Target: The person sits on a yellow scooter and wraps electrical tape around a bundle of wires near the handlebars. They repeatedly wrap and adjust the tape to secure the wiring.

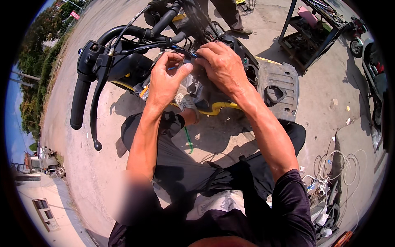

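Observation:
Both my hands are at the bundle of black and blue wires below the handlebar of a partly stripped scooter. My right hand is closed, its fingertips pinching the wires where they run into the body. To its left, my left hand has bent fingers with the thumb close to them. Something small and pale shows between them, too small to name. The black handlebar grip and curved brake lever stick out at the left. A yellow frame tube runs under my hands.
A grey plastic panel with a round black cap lies right of my hands. A dark metal shelf cart stands far right, near a parked scooter. Coiled white hose and litter lie at right. Another person's leg is beyond the handlebar.

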`<action>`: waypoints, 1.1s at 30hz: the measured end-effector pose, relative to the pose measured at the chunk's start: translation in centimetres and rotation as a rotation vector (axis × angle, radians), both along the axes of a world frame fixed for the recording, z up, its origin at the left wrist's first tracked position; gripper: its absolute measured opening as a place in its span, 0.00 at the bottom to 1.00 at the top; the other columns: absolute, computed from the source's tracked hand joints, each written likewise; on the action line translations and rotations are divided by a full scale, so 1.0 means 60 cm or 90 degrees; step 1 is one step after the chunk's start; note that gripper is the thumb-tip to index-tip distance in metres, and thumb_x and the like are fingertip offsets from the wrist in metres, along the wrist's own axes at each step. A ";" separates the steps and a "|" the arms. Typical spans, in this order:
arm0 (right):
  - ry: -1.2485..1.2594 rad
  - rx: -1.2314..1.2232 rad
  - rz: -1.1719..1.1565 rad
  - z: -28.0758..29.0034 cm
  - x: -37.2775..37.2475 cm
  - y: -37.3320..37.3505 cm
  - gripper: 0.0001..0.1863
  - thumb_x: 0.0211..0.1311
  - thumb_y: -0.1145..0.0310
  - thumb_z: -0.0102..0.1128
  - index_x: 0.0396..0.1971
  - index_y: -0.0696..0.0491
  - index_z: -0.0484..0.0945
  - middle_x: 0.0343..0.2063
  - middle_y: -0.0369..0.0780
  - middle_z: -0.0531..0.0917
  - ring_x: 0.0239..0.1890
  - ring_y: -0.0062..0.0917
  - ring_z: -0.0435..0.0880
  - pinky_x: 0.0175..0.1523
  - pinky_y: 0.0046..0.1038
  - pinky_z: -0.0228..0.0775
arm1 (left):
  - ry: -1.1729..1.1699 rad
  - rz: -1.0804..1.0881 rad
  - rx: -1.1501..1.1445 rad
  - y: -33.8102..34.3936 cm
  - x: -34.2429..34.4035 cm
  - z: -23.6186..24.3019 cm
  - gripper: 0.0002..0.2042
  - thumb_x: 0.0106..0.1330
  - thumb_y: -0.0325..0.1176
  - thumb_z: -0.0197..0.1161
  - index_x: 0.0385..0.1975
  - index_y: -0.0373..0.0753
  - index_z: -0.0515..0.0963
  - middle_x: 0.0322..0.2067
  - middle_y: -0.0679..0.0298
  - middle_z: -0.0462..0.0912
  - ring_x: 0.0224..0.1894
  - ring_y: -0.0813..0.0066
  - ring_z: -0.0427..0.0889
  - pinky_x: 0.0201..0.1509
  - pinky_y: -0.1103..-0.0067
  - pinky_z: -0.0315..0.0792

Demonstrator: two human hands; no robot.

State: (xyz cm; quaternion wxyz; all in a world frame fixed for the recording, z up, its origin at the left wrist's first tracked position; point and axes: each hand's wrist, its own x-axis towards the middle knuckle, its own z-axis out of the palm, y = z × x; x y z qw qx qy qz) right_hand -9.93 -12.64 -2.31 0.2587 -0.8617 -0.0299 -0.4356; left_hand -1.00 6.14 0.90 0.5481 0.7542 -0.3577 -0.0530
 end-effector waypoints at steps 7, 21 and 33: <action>-0.034 -0.027 -0.056 -0.011 0.008 0.006 0.08 0.62 0.69 0.72 0.39 0.53 0.87 0.40 0.38 0.89 0.43 0.38 0.88 0.48 0.39 0.83 | 0.118 -0.002 -0.023 -0.001 -0.049 0.018 0.25 0.69 0.38 0.80 0.57 0.29 0.79 0.50 0.60 0.85 0.50 0.75 0.83 0.59 0.74 0.80; 0.053 0.355 0.093 0.025 -0.021 -0.006 0.34 0.68 0.62 0.79 0.72 0.52 0.77 0.51 0.48 0.91 0.55 0.26 0.89 0.63 0.30 0.80 | 0.266 0.017 -0.197 -0.045 -0.015 -0.019 0.12 0.72 0.26 0.75 0.50 0.29 0.84 0.44 0.61 0.91 0.41 0.80 0.88 0.48 0.83 0.80; 0.044 0.428 0.062 0.049 -0.001 0.009 0.24 0.69 0.63 0.75 0.57 0.61 0.80 0.40 0.50 0.93 0.42 0.41 0.95 0.50 0.36 0.86 | 0.282 0.004 -0.254 -0.062 0.005 -0.038 0.11 0.75 0.26 0.73 0.53 0.32 0.82 0.45 0.62 0.88 0.46 0.75 0.88 0.56 0.77 0.83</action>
